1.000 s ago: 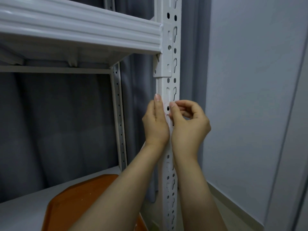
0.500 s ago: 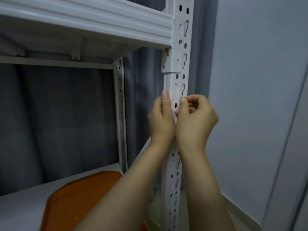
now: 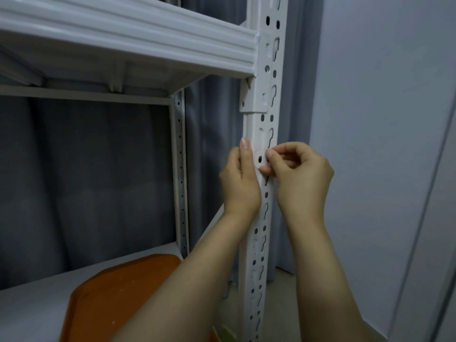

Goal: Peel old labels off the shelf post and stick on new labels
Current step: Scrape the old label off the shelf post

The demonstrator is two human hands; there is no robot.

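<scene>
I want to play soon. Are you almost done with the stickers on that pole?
Not yet. No finished label shows on the shelf post. The right hand pinches one pale label against it, the left hand resting alongside; coming off or going on, I cannot tell. More likely remains.
</scene>
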